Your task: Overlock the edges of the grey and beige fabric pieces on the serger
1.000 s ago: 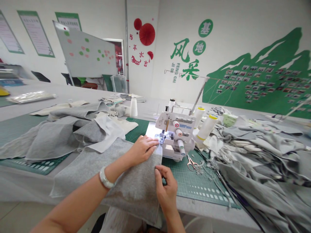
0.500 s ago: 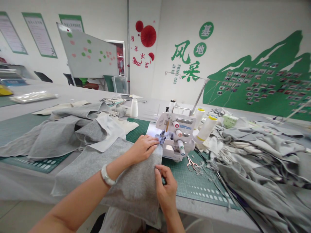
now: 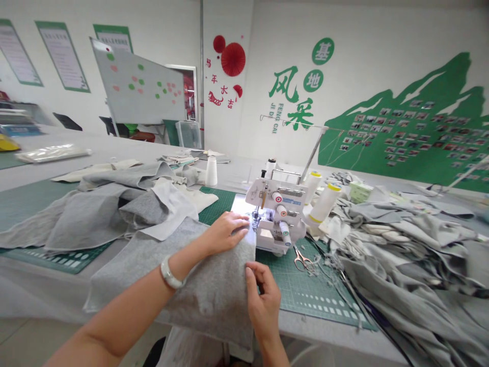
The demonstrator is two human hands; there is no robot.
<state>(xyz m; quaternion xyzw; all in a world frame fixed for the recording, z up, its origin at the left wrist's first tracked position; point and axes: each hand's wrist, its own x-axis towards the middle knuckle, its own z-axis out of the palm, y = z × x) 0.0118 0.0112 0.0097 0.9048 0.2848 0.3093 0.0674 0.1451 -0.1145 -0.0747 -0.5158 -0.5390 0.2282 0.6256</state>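
A white sewing machine (image 3: 277, 211) with its lamp lit stands on a green cutting mat (image 3: 317, 293). Grey fabric (image 3: 214, 285) runs from its needle area down over the table's front edge. My left hand (image 3: 226, 232) lies on the fabric just left of the needle, fingers stretched out and palm down. Closer to me, my right hand (image 3: 263, 295) pinches the fabric's right edge between thumb and forefinger, the other fingers curled. The fabric under the presser foot is partly hidden by my left fingers.
Copper-coloured scissors (image 3: 303, 259) lie right of the machine among thread scraps. A large heap of grey cloth (image 3: 420, 265) covers the right side. More grey pieces (image 3: 95, 214) lie at the left. A white thread cone (image 3: 211, 171) stands behind; a whiteboard (image 3: 141, 86) is farther back.
The fabric's lower left corner has shifted slightly to the right. My right hand has moved very slightly, still pinching the edge; my left hand stays beside the needle.
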